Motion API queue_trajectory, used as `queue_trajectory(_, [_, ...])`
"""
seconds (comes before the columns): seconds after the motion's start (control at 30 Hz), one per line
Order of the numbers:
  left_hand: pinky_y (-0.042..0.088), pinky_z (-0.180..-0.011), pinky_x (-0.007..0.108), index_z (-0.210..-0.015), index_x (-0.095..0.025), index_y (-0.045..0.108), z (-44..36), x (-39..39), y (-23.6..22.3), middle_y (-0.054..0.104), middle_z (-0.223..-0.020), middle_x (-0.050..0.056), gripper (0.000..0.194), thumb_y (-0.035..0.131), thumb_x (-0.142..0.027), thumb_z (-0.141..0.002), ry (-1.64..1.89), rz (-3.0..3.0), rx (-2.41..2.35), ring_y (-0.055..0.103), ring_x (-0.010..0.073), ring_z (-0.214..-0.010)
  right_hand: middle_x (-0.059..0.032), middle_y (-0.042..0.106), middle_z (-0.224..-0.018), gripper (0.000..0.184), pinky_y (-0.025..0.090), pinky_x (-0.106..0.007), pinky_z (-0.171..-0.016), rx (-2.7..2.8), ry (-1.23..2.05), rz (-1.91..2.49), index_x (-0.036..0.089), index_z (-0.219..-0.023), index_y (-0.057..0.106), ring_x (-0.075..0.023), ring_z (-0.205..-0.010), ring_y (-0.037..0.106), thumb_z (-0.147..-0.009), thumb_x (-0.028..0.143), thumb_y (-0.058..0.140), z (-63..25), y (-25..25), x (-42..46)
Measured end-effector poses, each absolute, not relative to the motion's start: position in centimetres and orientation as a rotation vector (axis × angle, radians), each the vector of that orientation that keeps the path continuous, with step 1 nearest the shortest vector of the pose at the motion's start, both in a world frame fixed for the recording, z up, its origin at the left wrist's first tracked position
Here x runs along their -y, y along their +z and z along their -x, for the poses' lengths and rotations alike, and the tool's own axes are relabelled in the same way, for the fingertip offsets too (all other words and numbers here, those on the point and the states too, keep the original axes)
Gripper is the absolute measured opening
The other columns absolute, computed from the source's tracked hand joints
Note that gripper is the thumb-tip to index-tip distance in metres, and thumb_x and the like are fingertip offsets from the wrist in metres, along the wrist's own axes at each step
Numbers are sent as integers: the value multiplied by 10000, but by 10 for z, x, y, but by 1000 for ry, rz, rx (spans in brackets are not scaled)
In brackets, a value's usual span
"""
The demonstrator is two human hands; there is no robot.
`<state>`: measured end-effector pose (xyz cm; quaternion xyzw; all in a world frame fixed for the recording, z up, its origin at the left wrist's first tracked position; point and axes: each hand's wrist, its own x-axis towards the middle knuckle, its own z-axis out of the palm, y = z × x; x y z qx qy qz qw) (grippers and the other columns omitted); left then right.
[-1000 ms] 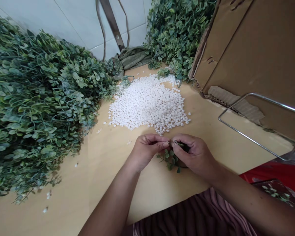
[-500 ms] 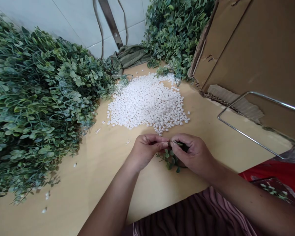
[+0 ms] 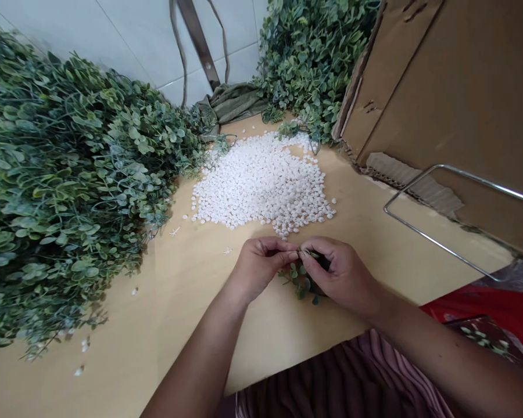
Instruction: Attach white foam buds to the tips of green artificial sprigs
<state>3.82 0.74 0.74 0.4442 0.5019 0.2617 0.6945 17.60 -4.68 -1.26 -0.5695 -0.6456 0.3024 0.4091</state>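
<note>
Between my two hands is a small sprig of artificial green leaves (image 3: 303, 283), its leaves hanging below my fingers over the table. My left hand (image 3: 264, 261) pinches it with thumb and forefinger from the left. From the right, my right hand (image 3: 337, 264) pinches the sprig too, its fingertips touching or nearly touching those of the left. Whatever small part lies between the fingertips is mostly hidden. Just beyond my hands spreads a heap of small white plastic pieces (image 3: 261, 180) on the tan tabletop (image 3: 192, 313).
A large pile of artificial greenery (image 3: 70, 174) fills the left side, and another bunch (image 3: 318, 64) stands at the back. On the right are a cardboard box (image 3: 462, 104) and a bent metal wire frame (image 3: 444, 241). Red material (image 3: 475, 296) shows at the lower right.
My hands stay almost in place, the fingertips shifting only slightly at the sprig. The whole view has moved a little.
</note>
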Motion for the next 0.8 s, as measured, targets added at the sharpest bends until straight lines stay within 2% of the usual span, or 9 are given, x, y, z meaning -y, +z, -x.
queue_trajectory(0.3, [446,-530,233,-562,-156,683,-38,-5,1,618,-546,-7,196,803,-278,-466,680,-1112,-1126,537,104,-528,10,475,-561,189,353,-224,-504,1722,696,1412,179,-624,483,-120,-542,463,-804,156,431,-177,-12,45])
queue_trajectory(0.57, [466,-633,248,-733,-149,701,-19,-12,15,648,-694,24,161,737,-220,-594,650,-1285,-1066,585,132,-656,17,490,-596,168,369,-227,-530,1561,844,1377,173,-689,516,-115,-556,465,-839,219,454,-175,-12,45])
queue_trajectory(0.8, [428,-593,252,-796,-154,695,-15,-5,15,643,-710,39,146,651,-252,-698,403,-1633,-992,560,145,-648,24,459,-595,180,370,-230,-547,1437,830,1383,176,-675,499,-113,-571,444,-841,241,483,-175,-13,45])
